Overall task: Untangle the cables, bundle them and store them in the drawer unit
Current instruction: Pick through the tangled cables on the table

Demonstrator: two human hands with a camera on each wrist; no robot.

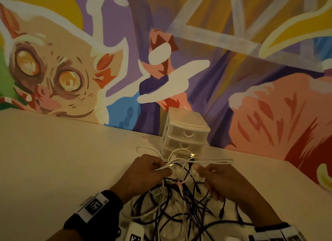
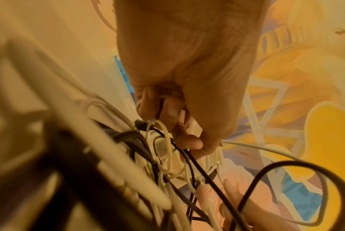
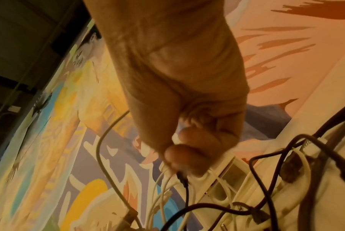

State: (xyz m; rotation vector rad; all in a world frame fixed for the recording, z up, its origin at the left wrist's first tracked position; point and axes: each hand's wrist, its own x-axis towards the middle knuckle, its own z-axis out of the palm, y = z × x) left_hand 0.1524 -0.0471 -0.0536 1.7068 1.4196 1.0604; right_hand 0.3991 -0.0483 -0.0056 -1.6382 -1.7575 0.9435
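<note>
Cables (image 1: 179, 201): dark and white strands in one knotted heap, lifted between both hands above the surface (image 1: 62, 160), the lower loops trailing down toward the person. Left hand (image 1: 143, 174), grip closed: fingers (image 2: 173, 112) curled round white strands, a white plug end sticking out past the knuckles. Right hand (image 1: 222, 181), grip closed: fingertips (image 3: 179, 154) pinching white strands, a dark plug hanging just below them; blurred in the head view. Just beyond both grips, drawer unit (image 1: 185, 134): three pale translucent drawers, all pushed in, standing on the surface against the painted wall (image 1: 197, 43). Contents cannot be told. White loops lie at its foot.
</note>
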